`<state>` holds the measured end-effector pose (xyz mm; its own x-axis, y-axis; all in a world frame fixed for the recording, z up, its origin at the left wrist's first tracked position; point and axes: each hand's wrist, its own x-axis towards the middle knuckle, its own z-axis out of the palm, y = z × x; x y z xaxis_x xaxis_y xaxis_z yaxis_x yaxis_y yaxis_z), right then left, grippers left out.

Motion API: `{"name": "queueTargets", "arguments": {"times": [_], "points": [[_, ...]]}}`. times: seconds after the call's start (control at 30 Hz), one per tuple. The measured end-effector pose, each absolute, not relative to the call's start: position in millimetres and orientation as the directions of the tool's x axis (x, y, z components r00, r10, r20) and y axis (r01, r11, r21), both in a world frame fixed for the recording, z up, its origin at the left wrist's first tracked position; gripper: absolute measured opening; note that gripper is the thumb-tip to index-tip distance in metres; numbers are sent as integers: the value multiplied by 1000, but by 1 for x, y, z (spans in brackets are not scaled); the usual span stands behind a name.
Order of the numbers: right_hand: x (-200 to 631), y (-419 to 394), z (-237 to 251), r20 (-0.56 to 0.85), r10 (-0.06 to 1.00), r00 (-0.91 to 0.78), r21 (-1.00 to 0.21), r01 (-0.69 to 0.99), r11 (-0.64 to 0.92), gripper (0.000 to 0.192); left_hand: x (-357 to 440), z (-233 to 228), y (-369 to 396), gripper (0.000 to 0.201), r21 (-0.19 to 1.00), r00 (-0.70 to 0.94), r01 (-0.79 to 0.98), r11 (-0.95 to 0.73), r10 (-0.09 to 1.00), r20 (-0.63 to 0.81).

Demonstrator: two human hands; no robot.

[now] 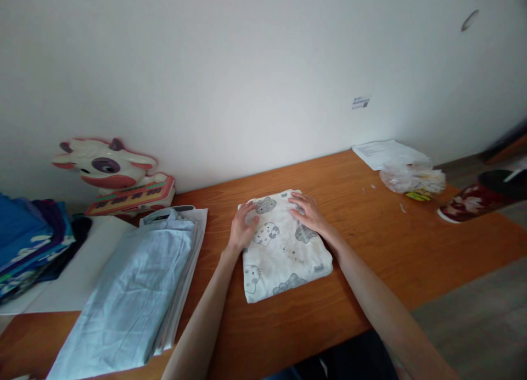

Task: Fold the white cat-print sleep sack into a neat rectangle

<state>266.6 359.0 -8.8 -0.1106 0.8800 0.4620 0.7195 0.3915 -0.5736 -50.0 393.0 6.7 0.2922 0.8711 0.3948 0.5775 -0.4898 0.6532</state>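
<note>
A white cloth point(274, 259) with grey cartoon cat faces lies folded into a thick, flat bundle on the wooden table point(354, 204). My left hand point(244, 226) rests along its left side near the far corner, fingers stretched out and thumb apart. On the far right part of the bundle lies my right hand point(307, 211), its fingers spread over the fabric. Both palms touch the cloth and neither grips it. What kind of cloth article it is I cannot make out.
Left of the bundle lies a folded light blue garment point(135, 292) on papers. Further left are a cow-shaped toy keyboard point(132, 196) and a pile of blue and dark clothes point(28, 242). At right stand a plastic bag point(411, 178), a white paper point(387, 152) and a red patterned cup point(473, 199).
</note>
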Motion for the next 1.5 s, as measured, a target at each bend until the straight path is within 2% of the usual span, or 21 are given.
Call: {"name": "queueTargets", "arguments": {"times": [0.07, 0.13, 0.27, 0.4, 0.5, 0.77, 1.5], "points": [[265, 355, 1, 481, 868, -127, -522, 754, 400, 44, -42, 17, 383, 38, 484, 344, 719, -498, 861, 375], [261, 349, 15, 485, 854, -187, -457, 779, 430, 43, -31, 26, 372, 42, 362, 382, 784, -504, 851, 359], [239, 340, 33, 434, 843, -316, -346, 806, 480, 46, -11, 28, 352, 57, 253, 450, 812, -525, 841, 301], [211, 336, 19, 332, 888, -318, -273, 869, 413, 59, -4, 13, 346, 62, 161, 470, 846, -509, 853, 228], [202, 334, 5, 277, 913, -299, -236, 900, 367, 62, -6, 8, 348, 62, 107, 475, 857, -505, 853, 218], [205, 335, 3, 257, 917, -306, -196, 912, 359, 62, -6, 11, 348, 63, 85, 479, 859, -505, 850, 218], [203, 333, 5, 252, 923, -290, -201, 918, 343, 61, -4, 14, 347, 60, 107, 469, 859, -501, 854, 227]]}}
